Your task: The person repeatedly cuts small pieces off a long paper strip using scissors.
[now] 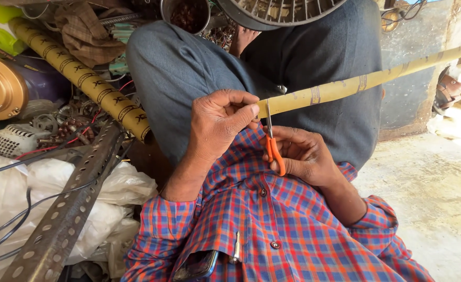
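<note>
My left hand (217, 122) pinches the near end of a long yellowish paper strip (345, 87) that runs up and to the right. My right hand (303, 154) holds small scissors with orange handles (273, 149). Their blades point up and straddle the strip just right of my left fingertips. Both hands hover over my crossed legs in grey trousers (188, 68) and my checked red and blue shirt (272, 224).
A roll of the same yellowish printed paper (81, 75) lies at the left among metal parts and wires. A perforated metal angle bar (66, 209) rests on white plastic bags (11, 193). A fan guard (277, 10) sits at the top, concrete floor (429, 188) at the right.
</note>
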